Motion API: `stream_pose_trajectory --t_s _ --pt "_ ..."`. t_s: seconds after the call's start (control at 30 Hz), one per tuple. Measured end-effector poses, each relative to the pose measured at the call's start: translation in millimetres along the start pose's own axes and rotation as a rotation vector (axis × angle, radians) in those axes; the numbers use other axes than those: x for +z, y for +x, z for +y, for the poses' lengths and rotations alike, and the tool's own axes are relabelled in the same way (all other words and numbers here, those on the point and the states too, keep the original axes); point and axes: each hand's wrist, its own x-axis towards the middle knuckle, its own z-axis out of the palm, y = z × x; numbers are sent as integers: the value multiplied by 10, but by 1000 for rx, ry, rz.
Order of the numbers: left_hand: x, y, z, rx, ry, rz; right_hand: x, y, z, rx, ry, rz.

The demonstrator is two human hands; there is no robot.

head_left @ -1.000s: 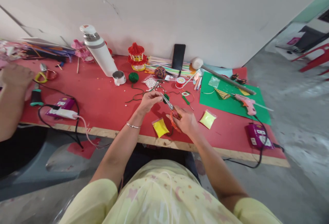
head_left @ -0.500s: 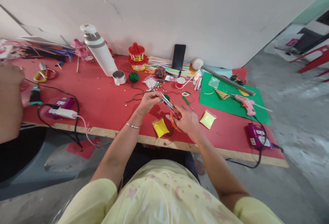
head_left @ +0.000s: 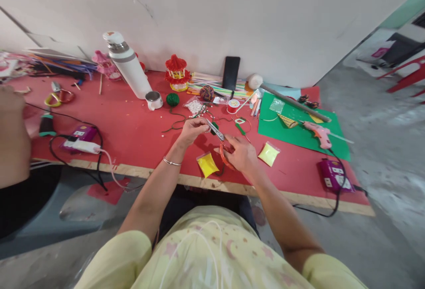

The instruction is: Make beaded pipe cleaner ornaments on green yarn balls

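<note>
Little has shifted over the last second: the right hand [head_left: 242, 154] keeps its grip closed on the scissors [head_left: 217, 133], blades angled up-left into the left hand [head_left: 192, 129], whose grip stays pinched on a strand too fine to identify, just above the yellow packet [head_left: 206, 164] on the table [head_left: 133, 134]

The scissors [head_left: 217, 133] have shiny metal blades and glossy orange plastic handles, the desk [head_left: 133, 129] a matt red covering over a rough wooden edge, and the yellow packet [head_left: 207, 164] beside the scissors is glossy plastic.
</note>
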Motion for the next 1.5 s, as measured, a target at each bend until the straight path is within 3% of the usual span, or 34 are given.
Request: stream_pose_trajectory --t_s 0.83,1.5 --pt "0 -8 -23 -24 -67 -25 59 9 134 -43 137 -18" --pt "43 -17 62 -2 -37 -36 -56 29 -43 21 -78 -57"
